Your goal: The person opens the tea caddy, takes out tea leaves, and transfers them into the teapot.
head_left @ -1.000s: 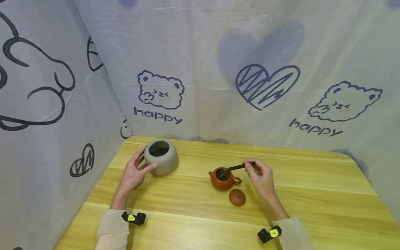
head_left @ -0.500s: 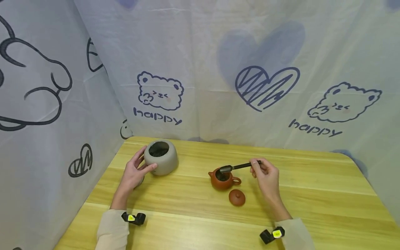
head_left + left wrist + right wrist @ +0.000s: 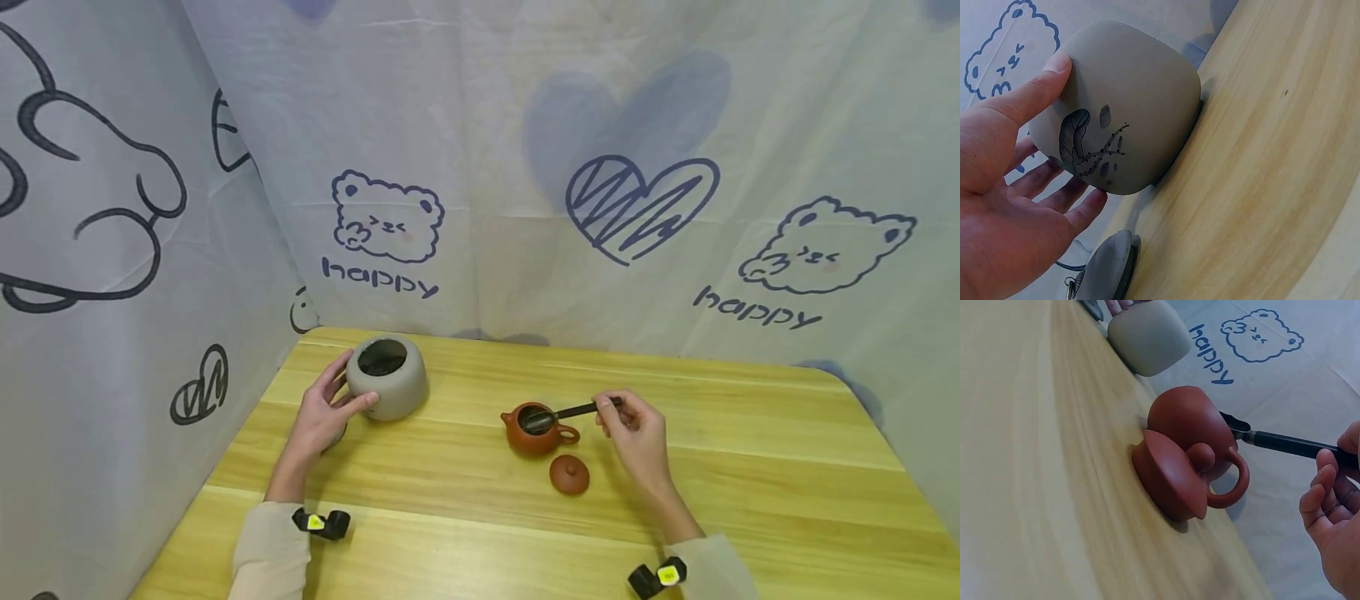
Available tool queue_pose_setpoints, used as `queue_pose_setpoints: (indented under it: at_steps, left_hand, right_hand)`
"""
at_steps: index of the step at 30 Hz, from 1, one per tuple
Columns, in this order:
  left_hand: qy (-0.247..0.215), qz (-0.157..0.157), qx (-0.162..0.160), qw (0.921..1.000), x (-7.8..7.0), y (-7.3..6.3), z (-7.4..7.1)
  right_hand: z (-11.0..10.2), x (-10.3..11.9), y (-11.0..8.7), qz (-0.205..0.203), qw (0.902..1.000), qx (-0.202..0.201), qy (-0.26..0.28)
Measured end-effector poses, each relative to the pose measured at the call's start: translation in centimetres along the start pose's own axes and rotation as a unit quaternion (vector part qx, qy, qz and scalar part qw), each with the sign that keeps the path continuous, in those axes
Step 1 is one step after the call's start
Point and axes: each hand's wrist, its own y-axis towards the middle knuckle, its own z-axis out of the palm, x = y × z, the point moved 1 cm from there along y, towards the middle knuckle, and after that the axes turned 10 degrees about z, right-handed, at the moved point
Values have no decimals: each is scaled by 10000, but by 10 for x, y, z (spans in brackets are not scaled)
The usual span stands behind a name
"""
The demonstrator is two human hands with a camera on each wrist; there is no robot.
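Black scoop point(image 3: 576, 411), tip indistinct in reddish teapot point(image 3: 528, 445)

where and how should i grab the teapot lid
Probably by its round knob, pinched from above: the lid lies on the table knob up, and the knob stands proud of the top. Coming down from the near side should avoid the teapot just beyond it.

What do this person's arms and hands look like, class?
The left hand and right hand are bare, without gloves. The left sleeve and right sleeve are plain pale beige. Each wrist carries a black device with a yellow patch; its marking is too small to read.
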Motion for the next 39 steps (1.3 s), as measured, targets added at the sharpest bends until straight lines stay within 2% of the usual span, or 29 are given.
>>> queue_pose_setpoints:
  at_steps: [4, 21, 25, 32, 39]
  left_hand:
    - [-6, -15, -9, 10000, -1, 0, 0]
    - [-33, -15, 13, 10000, -3, -1, 3]
    - [-20, -24, -2, 10000, -2, -1, 3]
    - [25, -11, -10, 10000, -2, 0, 2]
    - [53, 14, 31, 10000, -5, 1, 1]
  right_hand:
    - [-1, 0, -3, -14, 10000, 49, -30]
    - [-7, 8, -5, 280, 9985, -434, 198]
    - [-15, 9, -8, 444, 9977, -469, 211]
    - [-36, 7, -17, 454, 9979, -286, 350]
    - [-55, 1, -29, 648, 9970, -390, -135]
